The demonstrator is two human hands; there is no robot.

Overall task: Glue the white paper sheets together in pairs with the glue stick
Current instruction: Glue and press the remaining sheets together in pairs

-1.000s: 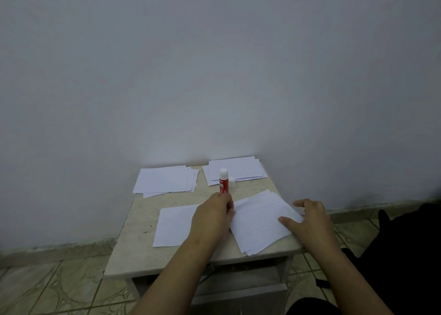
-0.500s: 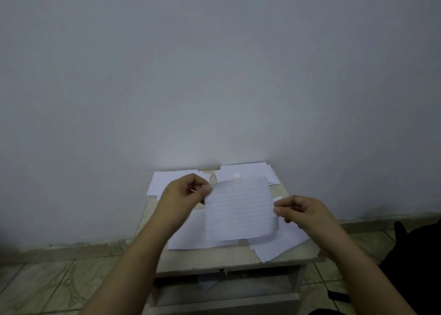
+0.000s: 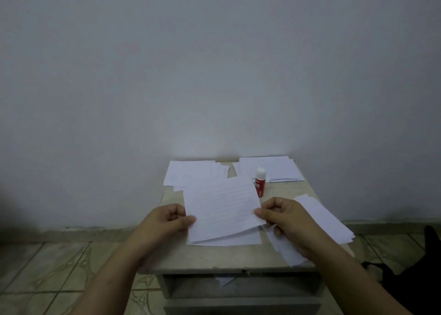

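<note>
1. Paper sheet (image 3: 222,209), white and faintly lined, is held up over the middle of the surface (image 3: 214,255), slanted, its lower edge close above another sheet lying flat (image 3: 238,240) near the front edge.
2. I see my left hand (image 3: 167,221) pinching the sheet's left edge between thumb and curled fingers, and my right hand (image 3: 284,217) pinching its right edge the same way. Both hands are closed on that 1 sheet and carry nothing else.
3. 3 more lots of paper show: a stack at the back-left corner (image 3: 191,174), a stack at the back-right corner (image 3: 279,169), and a fanned pile along the right edge (image 3: 319,219) that overhangs the front-right corner.
4. I see the glue stick (image 3: 259,182) standing upright, white cap on, just in front of the back-right stack, touched by neither hand.
5. I judge the sheet very light and limp: it will sag or curl if gripped at 1 point, and it creases easily. Hold at 2 opposite edges, as now, keeps it taut enough to line up.
6. I judge the step to be laying this sheet squarely onto the flat 1 below; whether glue is already on either face I cannot tell.
</note>
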